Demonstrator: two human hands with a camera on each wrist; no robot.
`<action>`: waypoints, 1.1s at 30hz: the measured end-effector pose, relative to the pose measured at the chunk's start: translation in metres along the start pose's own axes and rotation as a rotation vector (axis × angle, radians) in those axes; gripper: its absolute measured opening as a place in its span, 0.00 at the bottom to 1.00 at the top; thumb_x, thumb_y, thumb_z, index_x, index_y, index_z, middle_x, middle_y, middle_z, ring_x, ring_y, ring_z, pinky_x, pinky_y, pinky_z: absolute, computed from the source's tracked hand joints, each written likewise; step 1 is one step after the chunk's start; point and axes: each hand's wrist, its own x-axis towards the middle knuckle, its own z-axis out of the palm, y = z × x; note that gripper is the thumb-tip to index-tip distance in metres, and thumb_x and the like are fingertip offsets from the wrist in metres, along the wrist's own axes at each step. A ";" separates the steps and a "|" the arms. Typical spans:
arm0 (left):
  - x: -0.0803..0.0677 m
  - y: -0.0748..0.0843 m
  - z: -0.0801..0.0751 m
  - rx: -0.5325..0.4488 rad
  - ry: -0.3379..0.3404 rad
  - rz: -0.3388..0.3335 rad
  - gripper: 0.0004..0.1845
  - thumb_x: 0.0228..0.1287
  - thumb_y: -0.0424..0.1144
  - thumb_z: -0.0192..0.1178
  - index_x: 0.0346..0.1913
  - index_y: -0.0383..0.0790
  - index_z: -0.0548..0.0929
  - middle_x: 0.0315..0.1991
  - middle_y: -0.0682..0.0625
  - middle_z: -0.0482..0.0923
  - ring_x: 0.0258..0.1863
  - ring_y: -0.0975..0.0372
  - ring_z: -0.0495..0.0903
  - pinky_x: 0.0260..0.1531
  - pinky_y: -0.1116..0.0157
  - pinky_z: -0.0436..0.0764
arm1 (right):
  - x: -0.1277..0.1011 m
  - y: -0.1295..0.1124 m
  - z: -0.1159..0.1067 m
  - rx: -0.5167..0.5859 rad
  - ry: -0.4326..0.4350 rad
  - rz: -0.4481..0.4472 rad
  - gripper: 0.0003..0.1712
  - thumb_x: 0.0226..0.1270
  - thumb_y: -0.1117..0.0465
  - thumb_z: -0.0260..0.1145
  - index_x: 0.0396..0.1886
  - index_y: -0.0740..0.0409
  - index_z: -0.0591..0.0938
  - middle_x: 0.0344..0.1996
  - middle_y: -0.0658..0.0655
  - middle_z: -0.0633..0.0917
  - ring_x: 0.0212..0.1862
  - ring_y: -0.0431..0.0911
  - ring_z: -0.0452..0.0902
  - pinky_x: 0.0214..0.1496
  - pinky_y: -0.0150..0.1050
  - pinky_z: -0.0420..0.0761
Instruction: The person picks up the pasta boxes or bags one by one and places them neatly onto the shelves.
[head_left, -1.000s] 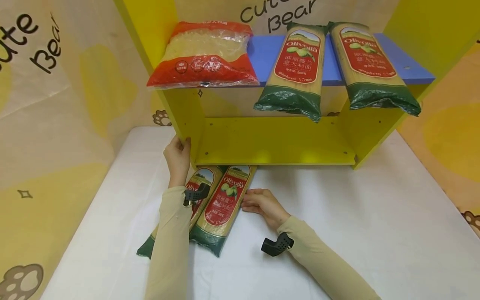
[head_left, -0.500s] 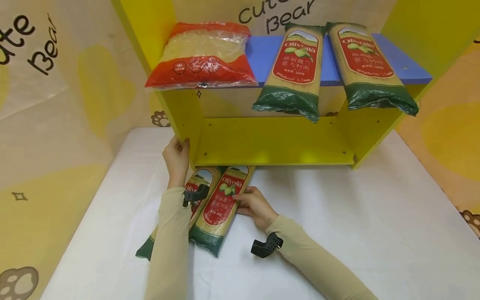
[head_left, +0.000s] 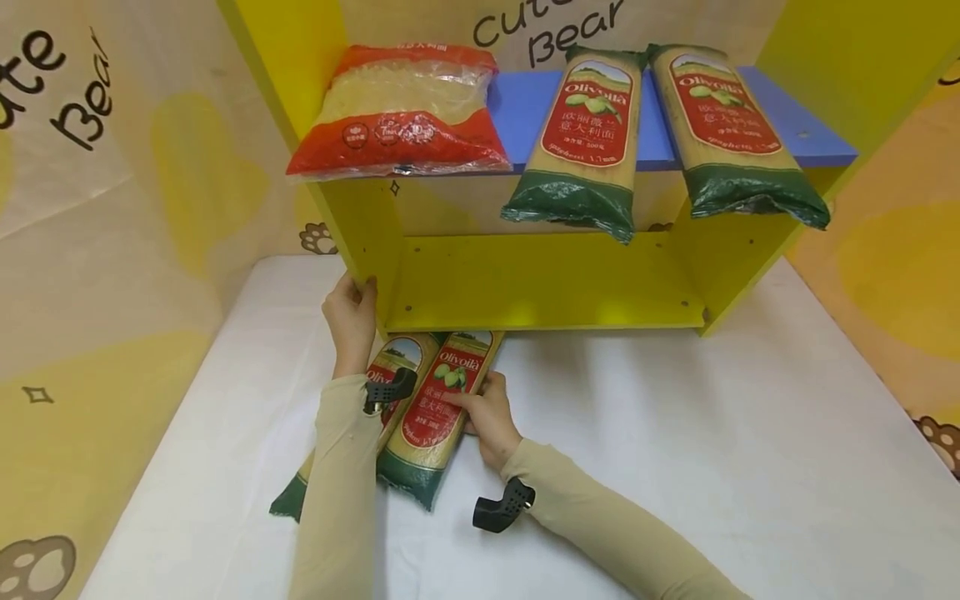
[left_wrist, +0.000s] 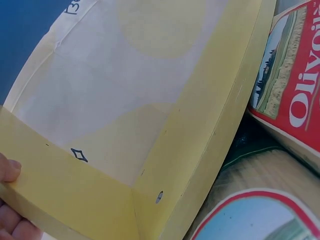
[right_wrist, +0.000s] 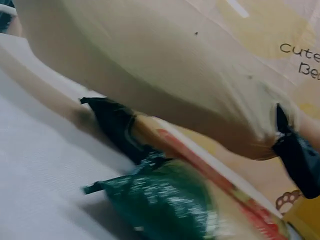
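My left hand (head_left: 351,321) grips the front edge of the yellow shelf's left side panel (head_left: 341,221); in the left wrist view its thumb (left_wrist: 9,169) lies on one face and fingers curl behind the other. Below the shelf, my right hand (head_left: 491,421) holds the right edge of a spaghetti pack (head_left: 431,417), thumb across its red label. A second spaghetti pack (head_left: 393,358) lies to the left, partly behind my left forearm. Both packs' far ends are hidden under the bottom board. In the right wrist view, green pack ends (right_wrist: 160,200) show, but not the right hand.
On the blue shelf board (head_left: 517,108) lie a red-and-clear pasta bag (head_left: 405,108) and two more spaghetti packs, one in the middle (head_left: 585,133) and one at right (head_left: 735,125), overhanging the front. A white cloth (head_left: 600,500) covers the table.
My right hand has moved left along the pack's edge, and its thumb has come over the label. My left hand keeps its hold on the panel. The view has shifted slightly.
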 end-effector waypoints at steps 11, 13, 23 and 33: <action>0.000 0.000 -0.001 -0.005 -0.012 -0.024 0.12 0.66 0.31 0.55 0.47 0.26 0.82 0.41 0.35 0.83 0.38 0.49 0.83 0.34 0.63 0.79 | 0.003 0.007 0.000 0.048 0.037 -0.074 0.35 0.55 0.77 0.64 0.58 0.69 0.55 0.54 0.72 0.72 0.44 0.57 0.81 0.40 0.46 0.83; 0.000 0.000 -0.001 -0.011 -0.017 -0.028 0.12 0.66 0.31 0.55 0.47 0.26 0.82 0.41 0.34 0.82 0.39 0.48 0.83 0.36 0.59 0.80 | 0.003 0.005 -0.003 0.054 0.037 -0.046 0.34 0.55 0.77 0.64 0.58 0.68 0.56 0.54 0.72 0.72 0.43 0.56 0.82 0.39 0.46 0.83; 0.001 -0.001 -0.001 -0.020 -0.014 0.000 0.12 0.66 0.31 0.55 0.47 0.26 0.82 0.42 0.35 0.82 0.39 0.50 0.83 0.38 0.54 0.81 | -0.010 -0.010 -0.025 0.068 -0.009 0.067 0.36 0.56 0.78 0.62 0.63 0.68 0.57 0.54 0.71 0.73 0.41 0.52 0.82 0.40 0.48 0.83; 0.000 -0.001 -0.002 -0.036 -0.026 -0.014 0.12 0.67 0.31 0.55 0.48 0.26 0.81 0.45 0.34 0.81 0.43 0.48 0.82 0.43 0.53 0.81 | -0.031 -0.012 -0.049 0.029 -0.088 0.098 0.33 0.58 0.78 0.60 0.63 0.74 0.59 0.54 0.74 0.74 0.42 0.54 0.82 0.42 0.49 0.82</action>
